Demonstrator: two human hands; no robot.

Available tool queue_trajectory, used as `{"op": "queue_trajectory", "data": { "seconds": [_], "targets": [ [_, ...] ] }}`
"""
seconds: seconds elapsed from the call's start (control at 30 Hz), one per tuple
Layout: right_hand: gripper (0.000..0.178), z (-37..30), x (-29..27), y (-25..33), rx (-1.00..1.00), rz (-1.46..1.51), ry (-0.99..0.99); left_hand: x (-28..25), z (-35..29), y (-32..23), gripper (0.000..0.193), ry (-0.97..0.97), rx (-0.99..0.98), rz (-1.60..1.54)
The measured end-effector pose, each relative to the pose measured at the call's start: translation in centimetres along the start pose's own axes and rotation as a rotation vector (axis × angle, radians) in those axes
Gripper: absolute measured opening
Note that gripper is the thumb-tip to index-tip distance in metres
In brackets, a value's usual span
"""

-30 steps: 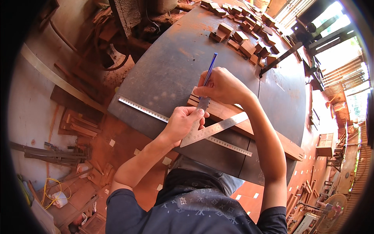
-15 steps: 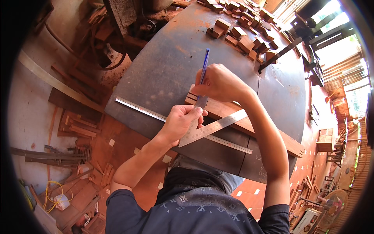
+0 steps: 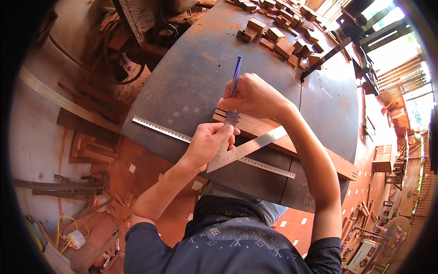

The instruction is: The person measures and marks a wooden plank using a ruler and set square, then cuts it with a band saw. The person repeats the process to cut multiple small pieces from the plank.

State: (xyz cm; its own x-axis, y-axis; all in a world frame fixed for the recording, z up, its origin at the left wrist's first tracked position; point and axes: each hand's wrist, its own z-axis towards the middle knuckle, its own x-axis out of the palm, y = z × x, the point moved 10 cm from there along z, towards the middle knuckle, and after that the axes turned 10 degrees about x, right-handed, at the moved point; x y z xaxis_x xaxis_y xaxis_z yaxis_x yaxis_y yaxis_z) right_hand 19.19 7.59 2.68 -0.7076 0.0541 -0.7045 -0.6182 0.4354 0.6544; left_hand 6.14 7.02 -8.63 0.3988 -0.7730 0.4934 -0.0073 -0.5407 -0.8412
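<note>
A metal square (image 3: 248,150) spans the pinched left grip (image 3: 206,144); right grip (image 3: 255,93) clasps pen (image 3: 237,72).

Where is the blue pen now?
In the head view, the blue pen is above the centre, held in the right hand at the left end of the wooden bar.

Shiny metal square (image 3: 248,150), smooth wooden bar (image 3: 284,144)

Your left hand (image 3: 208,142) is gripping a metal square (image 3: 250,148) across a wooden bar (image 3: 284,143); your right hand (image 3: 253,93) is holding a blue pen (image 3: 236,75) near the bar's slotted end. A ruler (image 3: 157,127) is lying nearby.
</note>
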Motion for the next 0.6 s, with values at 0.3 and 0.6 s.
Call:
{"op": "queue_trajectory", "data": {
  "seconds": [0.3, 0.6],
  "targets": [
    [0.024, 0.04, 0.02, 0.82, -0.105, -0.056, -0.037, -0.14, -0.08, -0.02, 0.024, 0.015, 0.02, -0.015],
    [0.022, 0.14, 0.13, 0.11, -0.136, -0.042, -0.076, -0.63, -0.21, -0.11, 0.024, -0.036, -0.002, 0.096]
  ]
}}
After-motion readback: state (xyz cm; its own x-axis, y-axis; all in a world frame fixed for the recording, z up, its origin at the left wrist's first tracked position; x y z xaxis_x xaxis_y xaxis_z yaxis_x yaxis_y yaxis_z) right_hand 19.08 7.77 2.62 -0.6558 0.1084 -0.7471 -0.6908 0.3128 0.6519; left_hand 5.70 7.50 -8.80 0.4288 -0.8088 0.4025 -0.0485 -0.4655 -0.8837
